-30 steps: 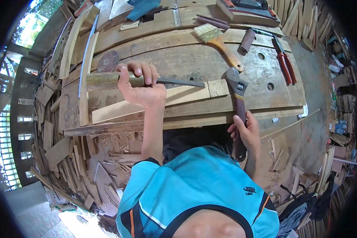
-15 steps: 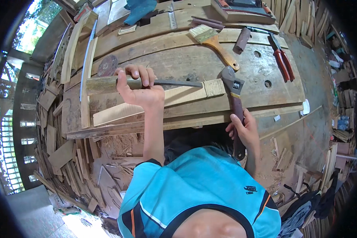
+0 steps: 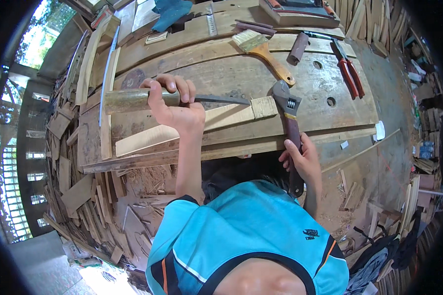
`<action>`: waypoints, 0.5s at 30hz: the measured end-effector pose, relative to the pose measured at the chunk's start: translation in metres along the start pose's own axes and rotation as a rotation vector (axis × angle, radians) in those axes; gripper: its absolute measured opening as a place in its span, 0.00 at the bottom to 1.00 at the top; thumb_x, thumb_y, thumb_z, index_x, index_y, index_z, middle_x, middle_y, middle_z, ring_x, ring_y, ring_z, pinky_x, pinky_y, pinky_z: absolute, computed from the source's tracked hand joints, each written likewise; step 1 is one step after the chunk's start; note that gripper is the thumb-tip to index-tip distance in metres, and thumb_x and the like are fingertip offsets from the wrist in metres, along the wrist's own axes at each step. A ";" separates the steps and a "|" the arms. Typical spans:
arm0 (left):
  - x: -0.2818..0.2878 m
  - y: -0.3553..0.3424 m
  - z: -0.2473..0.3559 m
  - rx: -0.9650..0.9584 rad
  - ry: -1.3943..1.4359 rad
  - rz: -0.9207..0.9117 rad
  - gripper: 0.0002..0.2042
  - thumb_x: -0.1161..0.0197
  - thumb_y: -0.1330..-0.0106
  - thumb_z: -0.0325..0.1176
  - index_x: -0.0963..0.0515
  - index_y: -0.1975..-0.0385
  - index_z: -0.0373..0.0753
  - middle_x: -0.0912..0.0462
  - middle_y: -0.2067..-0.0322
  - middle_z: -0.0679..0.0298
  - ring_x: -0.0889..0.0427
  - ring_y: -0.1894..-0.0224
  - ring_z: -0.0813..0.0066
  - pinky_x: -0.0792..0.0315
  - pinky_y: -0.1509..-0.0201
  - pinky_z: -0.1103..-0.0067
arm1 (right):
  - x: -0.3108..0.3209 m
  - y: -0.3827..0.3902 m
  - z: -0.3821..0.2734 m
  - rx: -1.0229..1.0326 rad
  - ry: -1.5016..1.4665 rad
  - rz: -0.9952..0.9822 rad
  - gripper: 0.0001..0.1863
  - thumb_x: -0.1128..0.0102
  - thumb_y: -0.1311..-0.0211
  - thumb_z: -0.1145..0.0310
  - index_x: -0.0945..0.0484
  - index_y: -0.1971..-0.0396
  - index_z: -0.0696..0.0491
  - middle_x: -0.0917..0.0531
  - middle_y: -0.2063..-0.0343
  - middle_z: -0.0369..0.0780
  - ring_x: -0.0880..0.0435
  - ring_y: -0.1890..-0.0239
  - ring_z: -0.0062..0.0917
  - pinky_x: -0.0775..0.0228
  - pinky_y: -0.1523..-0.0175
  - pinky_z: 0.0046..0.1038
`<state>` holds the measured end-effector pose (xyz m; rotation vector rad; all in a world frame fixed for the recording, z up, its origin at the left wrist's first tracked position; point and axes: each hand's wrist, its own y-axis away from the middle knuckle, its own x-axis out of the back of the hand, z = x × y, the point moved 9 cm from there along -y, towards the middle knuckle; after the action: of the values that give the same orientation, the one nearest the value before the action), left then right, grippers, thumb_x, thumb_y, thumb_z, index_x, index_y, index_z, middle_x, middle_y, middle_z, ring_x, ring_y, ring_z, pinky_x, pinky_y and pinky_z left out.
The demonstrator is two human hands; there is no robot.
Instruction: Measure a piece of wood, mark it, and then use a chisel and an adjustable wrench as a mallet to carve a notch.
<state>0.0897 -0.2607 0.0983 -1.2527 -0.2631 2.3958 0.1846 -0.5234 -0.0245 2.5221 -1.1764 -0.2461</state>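
Note:
My left hand [image 3: 174, 103] is closed around a wooden-handled chisel [image 3: 216, 100], its blade pointing right above a pale strip of wood. The thick round handle juts out to the left of my fist. That wood strip [image 3: 147, 139] lies along the near side of the workbench, with a line across it near its right end. My right hand [image 3: 302, 160] grips the dark handle of an adjustable wrench [image 3: 291, 115]. The wrench stands head away from me, its jaw close by the strip's right end.
On the workbench [image 3: 197, 69] lie a paintbrush [image 3: 263, 54], red-handled pliers [image 3: 350, 76], a brown roll [image 3: 298, 48] and a round disc [image 3: 133, 78]. A box [image 3: 300, 17] sits at the far edge. Wood scraps [image 3: 79, 196] pile up on the left floor.
The chisel and my left hand have shifted very slightly, with the handle a little further left and the fingers slightly higher. My right hand and the wrench look nearly the same.

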 end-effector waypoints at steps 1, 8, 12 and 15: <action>-0.005 0.000 0.001 0.000 0.016 -0.020 0.07 0.47 0.44 0.37 0.38 0.73 0.47 0.37 0.83 0.68 0.42 0.90 0.81 0.49 0.89 0.84 | -0.001 0.000 0.000 0.006 -0.001 -0.007 0.11 0.51 0.42 0.63 0.36 0.66 0.55 0.25 0.86 0.39 0.29 0.88 0.16 0.37 0.84 0.16; -0.056 0.008 -0.002 -0.040 -0.024 -0.254 0.08 0.47 0.44 0.24 0.39 0.68 0.40 0.35 0.83 0.62 0.39 0.91 0.80 0.43 0.90 0.82 | -0.003 0.001 -0.003 0.009 -0.185 0.006 0.09 0.51 0.42 0.67 0.36 0.66 0.56 0.27 0.85 0.37 0.28 0.87 0.17 0.37 0.84 0.16; -0.063 0.009 -0.006 -0.034 -0.056 -0.303 0.08 0.47 0.44 0.22 0.39 0.69 0.38 0.32 0.82 0.62 0.37 0.90 0.81 0.43 0.89 0.82 | -0.003 0.001 -0.009 0.062 -0.117 -0.013 0.07 0.51 0.42 0.70 0.35 0.67 0.56 0.29 0.85 0.35 0.29 0.87 0.16 0.38 0.85 0.16; -0.069 0.013 -0.007 -0.016 -0.118 -0.301 0.09 0.45 0.45 0.21 0.38 0.69 0.37 0.31 0.81 0.64 0.34 0.86 0.83 0.39 0.85 0.84 | 0.001 0.009 -0.040 0.137 0.063 -0.009 0.06 0.51 0.43 0.72 0.35 0.70 0.59 0.31 0.86 0.34 0.32 0.89 0.15 0.42 0.87 0.18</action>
<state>0.1268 -0.3033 0.1401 -0.9992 -0.4722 2.2123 0.1912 -0.5205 0.0162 2.6327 -1.1951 -0.0907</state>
